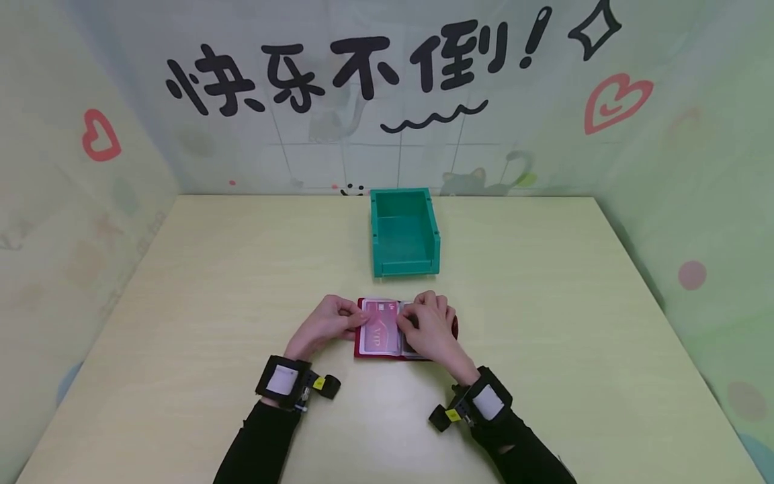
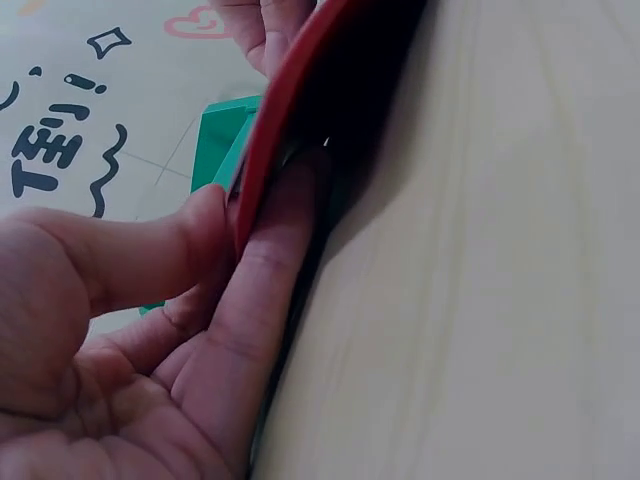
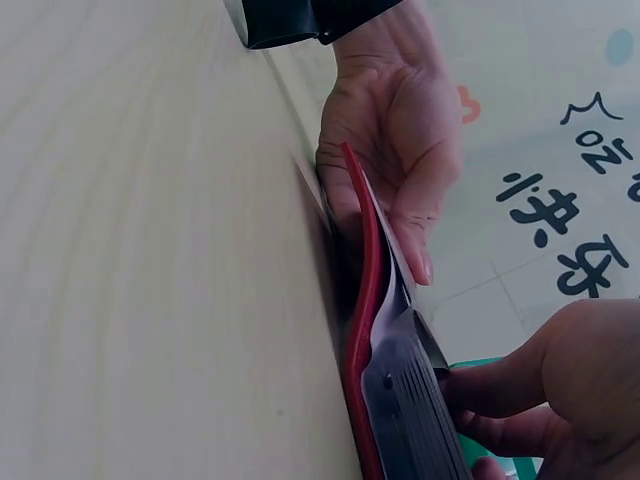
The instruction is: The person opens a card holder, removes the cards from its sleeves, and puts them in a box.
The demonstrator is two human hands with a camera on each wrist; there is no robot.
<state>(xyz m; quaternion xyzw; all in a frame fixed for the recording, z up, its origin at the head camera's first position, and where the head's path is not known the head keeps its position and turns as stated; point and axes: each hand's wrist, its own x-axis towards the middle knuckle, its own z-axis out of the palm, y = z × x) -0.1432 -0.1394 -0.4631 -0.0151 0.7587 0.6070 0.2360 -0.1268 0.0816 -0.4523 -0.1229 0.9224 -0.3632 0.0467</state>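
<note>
A red-covered card holder [image 1: 358, 348] lies spread on the table, and a pink card marked VIP [image 1: 381, 329] shows in its left pocket. My left hand [image 1: 329, 323] pinches the left edge of the holder; in the left wrist view its thumb is on one side of the red cover [image 2: 285, 110] and a finger on the other. Over the right half is my right hand [image 1: 432, 329], hiding much of that side. The right wrist view has its thumb and finger pinching the stack of clear sleeves [image 3: 410, 400] near the edge.
Just beyond the holder stands a green open bin [image 1: 405, 269] with nothing seen inside. The pale wooden table [image 1: 242, 262] is bounded by a printed backdrop [image 1: 302, 161] at the back and sides. Each wrist wears a strapped camera.
</note>
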